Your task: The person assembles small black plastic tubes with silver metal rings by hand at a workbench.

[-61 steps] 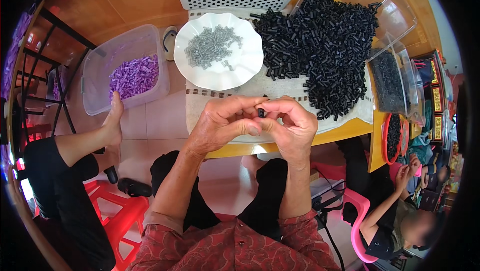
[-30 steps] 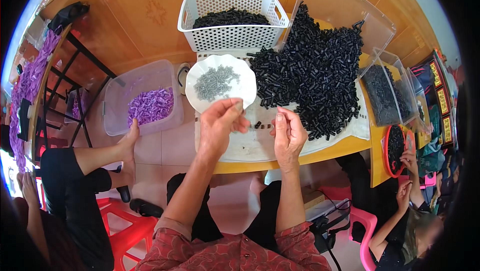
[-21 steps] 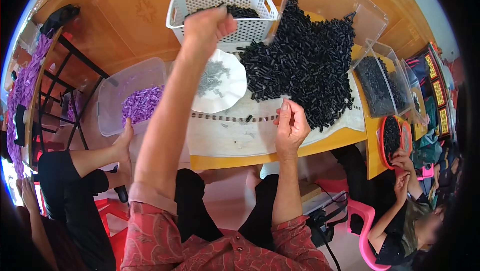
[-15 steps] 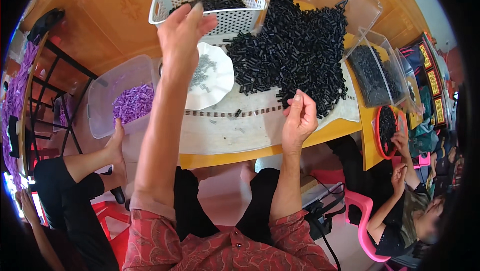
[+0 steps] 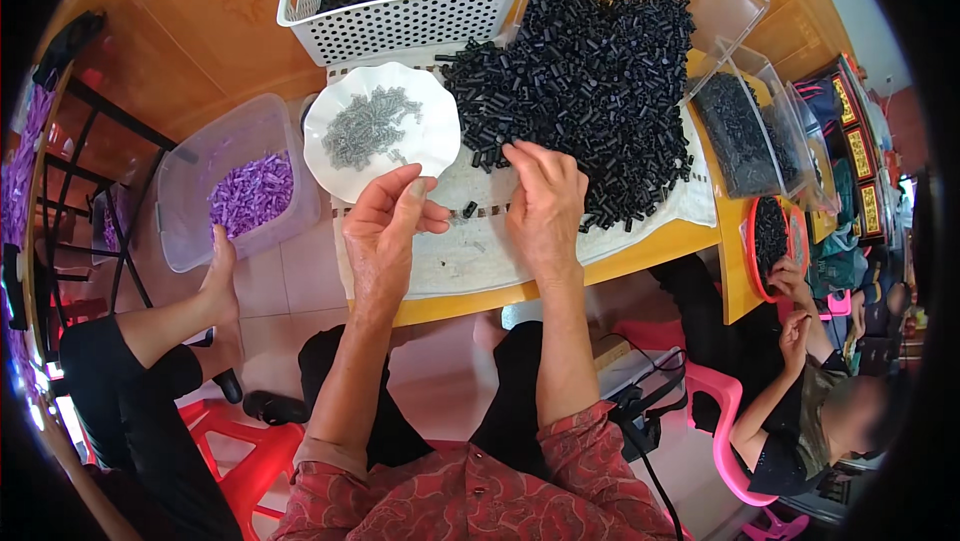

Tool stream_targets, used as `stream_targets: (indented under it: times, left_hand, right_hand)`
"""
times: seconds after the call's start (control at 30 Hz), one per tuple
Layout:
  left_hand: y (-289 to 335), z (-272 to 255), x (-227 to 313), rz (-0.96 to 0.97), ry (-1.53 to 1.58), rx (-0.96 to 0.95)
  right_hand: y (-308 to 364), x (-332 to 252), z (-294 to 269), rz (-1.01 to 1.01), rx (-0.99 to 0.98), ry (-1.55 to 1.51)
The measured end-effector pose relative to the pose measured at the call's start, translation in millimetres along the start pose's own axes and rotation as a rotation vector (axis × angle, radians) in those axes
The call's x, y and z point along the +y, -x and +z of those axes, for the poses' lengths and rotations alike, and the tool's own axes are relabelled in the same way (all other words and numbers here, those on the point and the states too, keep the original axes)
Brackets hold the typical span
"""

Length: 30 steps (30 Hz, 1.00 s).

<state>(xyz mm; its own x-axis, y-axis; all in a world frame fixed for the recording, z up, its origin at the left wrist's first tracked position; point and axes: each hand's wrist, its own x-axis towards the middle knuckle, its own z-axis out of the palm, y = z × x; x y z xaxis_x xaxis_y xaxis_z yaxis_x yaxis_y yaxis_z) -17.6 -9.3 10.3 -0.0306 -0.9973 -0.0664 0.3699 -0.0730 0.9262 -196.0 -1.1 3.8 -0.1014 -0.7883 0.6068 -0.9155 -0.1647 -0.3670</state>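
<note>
My left hand [image 5: 388, 231] is at the near rim of a white scalloped plate [image 5: 437, 111] that bears a heap of small clear plastic pieces [image 5: 365, 129]. Its thumb and index finger come together; anything between them is too small to make out. To the right, my right hand [image 5: 548, 203] stretches its fingers to the near left edge of a big pile of short black tubes [image 5: 610, 91]. The index fingertip meets a tube there, while the thumb stays apart below. One loose black tube [image 5: 470, 209] lies on the cloth between my hands.
Behind the plate stands a white perforated basket [image 5: 400, 29] with black tubes inside. A clear bin [image 5: 180, 211] with purple pieces sits at left, near another person's bare foot [image 5: 222, 276]. At right are a clear box [image 5: 735, 156], a red tray [image 5: 752, 251] and a seated person [image 5: 800, 411].
My left hand has come down from the basket to the plate's near edge. My right hand has moved left and forward, to the pile's edge. The view has shifted slightly.
</note>
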Motion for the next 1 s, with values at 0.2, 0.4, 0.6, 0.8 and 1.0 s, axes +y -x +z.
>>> stream_targets:
  times: [0.2, 0.4, 0.6, 0.8, 1.0]
  left_hand:
    - [1.8, -11.2, -6.5, -0.026, 0.003, -0.013]
    - [3.2, -15.3, 1.8, -0.074, 0.042, -0.020]
    - [4.0, -17.8, 3.1, -0.117, 0.026, -0.020]
    - [4.4, -13.8, 0.6, -0.146, 0.048, -0.032]
    - [6.1, -14.1, 1.5, -0.145, 0.000, -0.034]
  right_hand:
    - [-6.8, -6.6, 7.3, -0.020, -0.141, 0.076]
    - [3.1, 20.6, -6.1, 0.103, -0.028, -0.079]
    - [7.7, 25.7, -13.1, 0.187, 0.077, -0.205]
    - [6.8, 22.8, -15.7, 0.137, 0.041, -0.138]
    - [4.0, 6.9, -10.5, 0.027, -0.082, 0.146]
